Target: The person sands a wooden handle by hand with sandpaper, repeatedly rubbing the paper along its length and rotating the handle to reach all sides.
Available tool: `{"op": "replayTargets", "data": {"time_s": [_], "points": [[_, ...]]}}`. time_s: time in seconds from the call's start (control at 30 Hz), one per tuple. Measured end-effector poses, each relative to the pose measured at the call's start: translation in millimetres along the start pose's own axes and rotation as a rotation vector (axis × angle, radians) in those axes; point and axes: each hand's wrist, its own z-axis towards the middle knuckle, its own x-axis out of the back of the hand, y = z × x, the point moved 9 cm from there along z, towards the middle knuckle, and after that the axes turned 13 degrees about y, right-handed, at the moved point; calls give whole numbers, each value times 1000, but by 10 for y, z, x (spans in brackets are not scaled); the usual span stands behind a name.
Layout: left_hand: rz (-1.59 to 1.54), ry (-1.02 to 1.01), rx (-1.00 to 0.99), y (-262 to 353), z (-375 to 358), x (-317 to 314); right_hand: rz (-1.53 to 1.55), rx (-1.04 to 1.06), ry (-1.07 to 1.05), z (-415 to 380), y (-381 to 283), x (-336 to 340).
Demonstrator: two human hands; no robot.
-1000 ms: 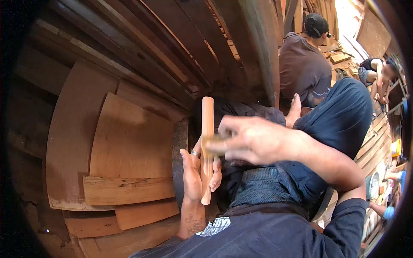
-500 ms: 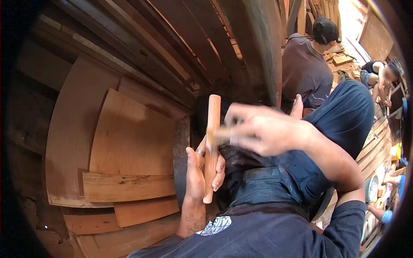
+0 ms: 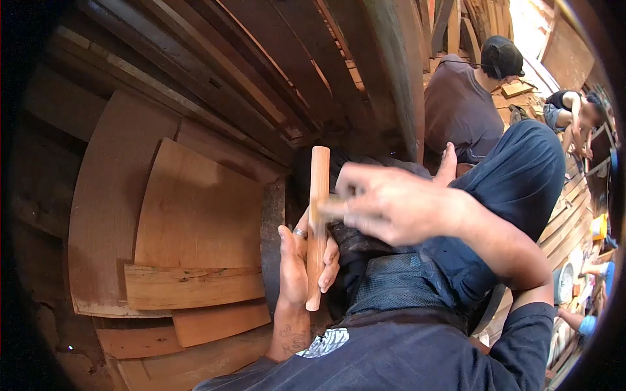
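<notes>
My left hand (image 3: 295,274) is wrapped round a smooth, pale wooden rod (image 3: 319,176), thumb on one side and fingertips on the other. The rod stands nearly upright in view, both of its ends sticking out past the hand. A ring shows on one finger of this hand. To the right, my right hand (image 3: 398,202) is smeared by motion, its fingers pinched together. They hold a small tan piece (image 3: 331,207), which looks like sandpaper, against the rod's middle. The blur hides its exact shape.
Flat wooden boards (image 3: 202,208) lie stacked at the left. Long dark planks (image 3: 261,58) lean along the top. A person in a dark shirt (image 3: 460,107) sits at upper right; another person (image 3: 574,117) crouches farther off. Wood slats (image 3: 567,228) cover the right-hand floor.
The rod and my left hand have shifted slightly left. My right hand, still blurred, sits a little lower with the tan piece against the rod.
</notes>
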Motion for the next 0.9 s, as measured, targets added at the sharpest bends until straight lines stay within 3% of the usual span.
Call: {"op": "replayTargets", "data": {"time_s": [0.1, 0.17, 0.23, 0.3, 0.43, 0.5, 0.57, 0.63, 0.73, 0.9], "points": [[12, 50, -7, 27, -7, 9, 264, 9, -157, -126, -193, -278], [-29, 51, 9, 19, -20, 9, 206, 43, -96, -59, -131, -159], [-86, -4, 15, -17, -8, 10, -54, -14, 66, 14, 53, 69], [-102, -21, 15, -11, -2, -19, -61, -35, 99, 6, 122, 81], [-50, 34, 5, 37, -11, 33, 233, -2, -140, -116, -160, -254], [-39, 39, 2, 31, -18, 48, 178, 88, -78, -81, -124, -182], [-91, -29, 5, 2, -1, 30, -32, 9, 80, 8, 40, 39], [-78, -99, 9, 8, -8, -2, -34, 3, 70, -12, 42, 25], [-10, -29, -11, 35, -4, 20, 132, 60, -92, -116, -193, -279], [-45, -56, -4, -11, 3, -9, -152, 21, 99, -2, 36, 27]]}}
